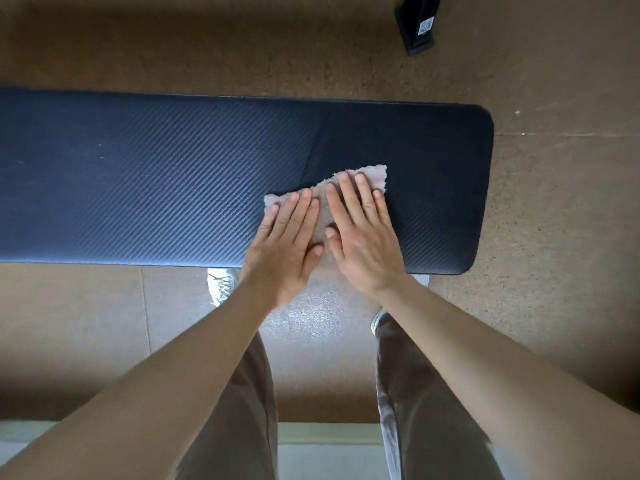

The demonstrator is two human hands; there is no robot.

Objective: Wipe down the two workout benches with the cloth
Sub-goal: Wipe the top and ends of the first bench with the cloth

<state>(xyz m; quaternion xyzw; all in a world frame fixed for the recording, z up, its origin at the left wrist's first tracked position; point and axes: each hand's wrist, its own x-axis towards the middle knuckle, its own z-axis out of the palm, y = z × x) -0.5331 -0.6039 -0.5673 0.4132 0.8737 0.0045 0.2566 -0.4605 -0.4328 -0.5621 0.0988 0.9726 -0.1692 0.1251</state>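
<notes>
A dark blue padded workout bench [156, 174] runs across the view from the left edge to its rounded right end. A grey-beige cloth [375, 174] lies flat on the pad near that right end, towards the front edge. My left hand [289, 244] presses on the cloth's left part with straight fingers. My right hand [362, 237] presses flat on its right part, close beside the left. The pad to the right of the cloth looks darker than the ribbed stretch on the left. Only one bench is in view.
Brown speckled floor surrounds the bench. A black upright base [417, 22] stands on the floor beyond the bench at the upper right. My shoes [221, 285] and trouser legs are just in front of the bench. A pale strip [329, 434] crosses the floor behind my feet.
</notes>
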